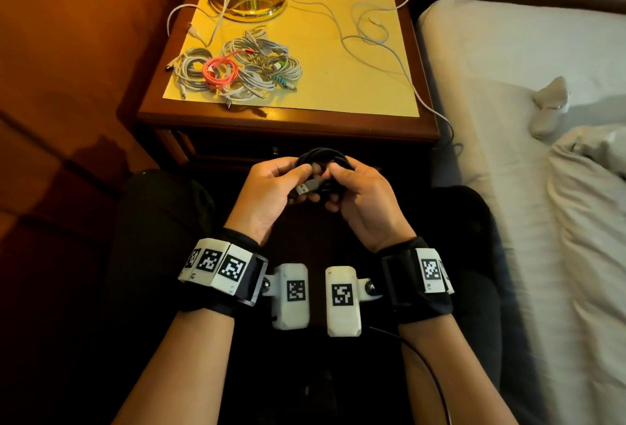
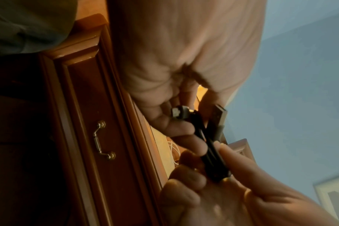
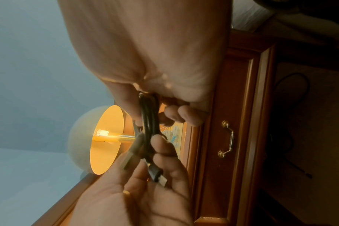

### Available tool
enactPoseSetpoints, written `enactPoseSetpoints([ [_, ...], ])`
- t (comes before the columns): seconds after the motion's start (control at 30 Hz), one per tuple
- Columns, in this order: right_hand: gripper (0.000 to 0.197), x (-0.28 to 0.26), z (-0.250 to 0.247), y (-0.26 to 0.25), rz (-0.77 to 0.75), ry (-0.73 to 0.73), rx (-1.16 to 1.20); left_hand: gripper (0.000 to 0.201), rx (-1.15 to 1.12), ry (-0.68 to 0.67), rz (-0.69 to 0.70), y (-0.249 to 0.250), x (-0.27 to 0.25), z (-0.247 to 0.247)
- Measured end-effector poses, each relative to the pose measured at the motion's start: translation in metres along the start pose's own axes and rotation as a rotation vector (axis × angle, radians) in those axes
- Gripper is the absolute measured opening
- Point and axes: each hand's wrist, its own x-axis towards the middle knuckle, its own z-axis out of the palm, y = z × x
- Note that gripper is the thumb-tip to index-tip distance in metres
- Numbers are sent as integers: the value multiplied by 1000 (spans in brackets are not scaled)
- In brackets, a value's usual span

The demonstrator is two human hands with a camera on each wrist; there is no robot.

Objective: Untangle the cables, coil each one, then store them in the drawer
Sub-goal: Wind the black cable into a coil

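Below the nightstand (image 1: 288,121), both hands hold the black cable (image 1: 321,157) as a coil: left hand (image 1: 271,194) pinches its plug, right hand (image 1: 359,201) grips the loops. Coiling seems finished; next, open the closed drawer (image 2: 99,122).

A black cable (image 1: 321,157) is wound into a small coil of several loops, held edge-up between the two hands; its upper arc rises above the grip. Its flat metal USB plug (image 1: 306,187) sticks out below the grip, and a second smaller plug (image 3: 158,177) hangs free beside it. Beyond the grip, up on the nightstand, lies a heap of coiled white cables (image 1: 257,65) with one pink coil (image 1: 220,72) in it. The drawer (image 2: 99,137) just behind the grip is closed.
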Motion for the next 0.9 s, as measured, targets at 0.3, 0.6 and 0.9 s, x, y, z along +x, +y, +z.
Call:
enactPoseSetpoints([
  [0.3, 5, 9, -3, 10, -39, 400, -102, 15, -68, 48, 5, -1, 1, 3],
  [0.6, 20, 7, -3, -1, -68, 295, -267, 19, -139, 27, -5, -4, 5, 3],
  [0.9, 15, 9, 2, -1, -110, 207, -47, 21, -337, -39, 22, -1, 8, -2],
])
